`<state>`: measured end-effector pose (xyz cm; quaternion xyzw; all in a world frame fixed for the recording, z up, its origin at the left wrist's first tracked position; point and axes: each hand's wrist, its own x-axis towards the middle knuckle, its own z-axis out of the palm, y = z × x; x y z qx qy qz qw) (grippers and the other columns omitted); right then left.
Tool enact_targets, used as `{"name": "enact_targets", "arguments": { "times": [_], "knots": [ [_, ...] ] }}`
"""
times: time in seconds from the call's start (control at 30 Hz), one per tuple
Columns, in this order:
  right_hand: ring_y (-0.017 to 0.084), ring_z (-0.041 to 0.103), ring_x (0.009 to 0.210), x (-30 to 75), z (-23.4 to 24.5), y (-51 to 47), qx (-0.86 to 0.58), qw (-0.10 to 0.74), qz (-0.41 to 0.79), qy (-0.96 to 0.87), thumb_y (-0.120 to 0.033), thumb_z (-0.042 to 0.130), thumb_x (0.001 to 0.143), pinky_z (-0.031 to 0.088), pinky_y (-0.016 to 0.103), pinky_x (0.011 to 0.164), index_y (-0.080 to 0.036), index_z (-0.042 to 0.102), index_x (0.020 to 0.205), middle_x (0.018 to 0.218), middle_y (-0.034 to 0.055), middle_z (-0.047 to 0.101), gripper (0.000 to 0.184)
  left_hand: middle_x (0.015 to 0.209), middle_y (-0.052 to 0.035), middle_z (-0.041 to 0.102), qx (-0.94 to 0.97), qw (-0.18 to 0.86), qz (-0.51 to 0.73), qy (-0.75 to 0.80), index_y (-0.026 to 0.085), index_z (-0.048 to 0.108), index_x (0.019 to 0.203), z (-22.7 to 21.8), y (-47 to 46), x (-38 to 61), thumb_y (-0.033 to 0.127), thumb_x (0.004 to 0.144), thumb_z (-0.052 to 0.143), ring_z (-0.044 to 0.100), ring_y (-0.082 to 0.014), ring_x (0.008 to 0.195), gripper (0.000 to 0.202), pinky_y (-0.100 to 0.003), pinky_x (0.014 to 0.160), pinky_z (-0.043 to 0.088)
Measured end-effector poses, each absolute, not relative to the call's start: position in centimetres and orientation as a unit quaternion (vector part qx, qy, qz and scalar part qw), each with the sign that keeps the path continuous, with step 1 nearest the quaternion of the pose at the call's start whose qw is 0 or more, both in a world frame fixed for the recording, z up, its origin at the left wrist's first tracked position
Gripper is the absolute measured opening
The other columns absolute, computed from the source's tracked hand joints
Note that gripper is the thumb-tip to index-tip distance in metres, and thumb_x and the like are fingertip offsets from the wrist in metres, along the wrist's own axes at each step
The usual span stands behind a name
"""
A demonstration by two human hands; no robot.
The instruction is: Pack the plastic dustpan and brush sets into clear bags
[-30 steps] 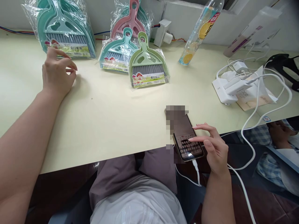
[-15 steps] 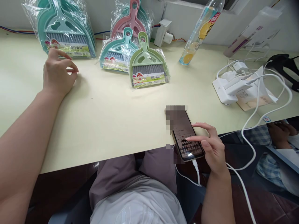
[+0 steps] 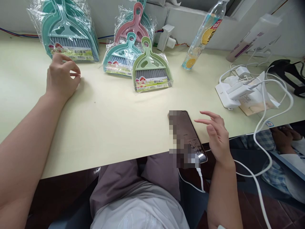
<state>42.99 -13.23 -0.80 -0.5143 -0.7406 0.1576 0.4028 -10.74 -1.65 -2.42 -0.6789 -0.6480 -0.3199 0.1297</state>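
Observation:
A smartphone with its screen lit lies at the table's front edge, a white charging cable plugged into its lower end. Just right of it hovers my right hand, open, fingers extended and apart from the screen. My left hand rests on the table with its fingers curled and nothing visible in them. It is nearest to the stacked teal dustpan-and-brush sets in clear plastic. Beside these stand a smaller teal set, a pink set and a green set. Pixelated blocks cover part of the phone.
A clear bottle with a lemon label stands at the back. To the right are a white power strip with tangled cables, a pale tumbler and a black object. Another person's hands appear at the right edge.
My right hand has lifted off the phone's screen and shifted right and up. The phone's screen now faces me at a different tilt. My left hand stays in place.

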Motion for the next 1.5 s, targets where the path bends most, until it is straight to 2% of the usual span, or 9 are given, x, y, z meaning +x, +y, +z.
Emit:
{"name": "enact_targets", "arguments": {
  "times": [0.13, 0.3, 0.47, 0.83, 1.17, 1.5],
  "knots": [
    [0.029, 0.047, 0.13, 42.4, -0.5, -10.3, -0.505, 0.375, 0.159, -0.761, -0.052, 0.04, 0.098, 0.033, 0.054, 0.112, -0.032, 0.071, 0.109, 0.132, 0.0037, 0.06, 0.038, 0.129, -0.0076, 0.054, -0.676, 0.134, -0.306, -0.657, 0.017, 0.071, 0.097, -2.5, -1.6, -10.8, 0.026, 0.081, 0.057, 0.066, -0.0149, 0.087, 0.023, -0.032, 0.084, 0.06],
    [0.028, 0.043, 0.134, 42.2, -0.5, -9.6, -0.479, 0.333, 0.218, -0.782, -0.054, 0.039, 0.098, 0.031, 0.055, 0.114, -0.035, 0.072, 0.11, 0.139, 0.0013, 0.055, 0.04, 0.13, -0.0077, 0.053, -0.669, 0.124, -0.302, -0.668, 0.017, 0.07, 0.096, -2.6, -1.5, -10.8, 0.028, 0.081, 0.056, 0.067, -0.015, 0.087, 0.024, -0.032, 0.085, 0.059],
    [0.028, 0.04, 0.137, 42.5, -0.6, -10.0, -0.473, 0.329, 0.238, -0.781, -0.056, 0.042, 0.097, 0.031, 0.056, 0.115, -0.036, 0.073, 0.108, 0.141, 0.0001, 0.053, 0.039, 0.13, -0.0073, 0.053, -0.674, 0.118, -0.305, -0.662, 0.018, 0.069, 0.097, -2.4, -1.6, -10.6, 0.029, 0.08, 0.057, 0.068, -0.0154, 0.086, 0.023, -0.031, 0.081, 0.059],
    [0.029, 0.039, 0.137, 42.5, -0.6, -9.9, -0.469, 0.317, 0.24, -0.788, -0.058, 0.046, 0.094, 0.028, 0.058, 0.116, -0.038, 0.073, 0.105, 0.142, -0.0013, 0.052, 0.035, 0.129, -0.005, 0.054, -0.664, 0.128, -0.28, -0.681, 0.018, 0.069, 0.097, -2.4, -1.6, -10.7, 0.027, 0.078, 0.056, 0.069, -0.0148, 0.087, 0.024, -0.03, 0.084, 0.057],
    [0.03, 0.038, 0.138, 42.2, -0.3, -10.2, -0.463, 0.28, 0.231, -0.808, -0.059, 0.045, 0.094, 0.029, 0.056, 0.115, -0.037, 0.074, 0.106, 0.145, -0.0005, 0.05, 0.038, 0.129, -0.003, 0.055, -0.658, 0.147, -0.273, -0.686, 0.019, 0.07, 0.092, -2.1, -1.8, -10.3, 0.026, 0.082, 0.055, 0.068, -0.0134, 0.085, 0.02, -0.03, 0.088, 0.057],
    [0.028, 0.044, 0.135, 42.6, -0.6, -10.2, -0.468, 0.339, 0.233, -0.782, -0.058, 0.045, 0.095, 0.032, 0.056, 0.114, -0.036, 0.072, 0.11, 0.139, 0.0009, 0.056, 0.038, 0.13, -0.0052, 0.054, -0.675, 0.137, -0.292, -0.663, 0.017, 0.069, 0.092, -2.4, -1.7, -10.7, 0.027, 0.083, 0.056, 0.066, -0.0119, 0.085, 0.019, -0.028, 0.086, 0.056]
  ]
}}
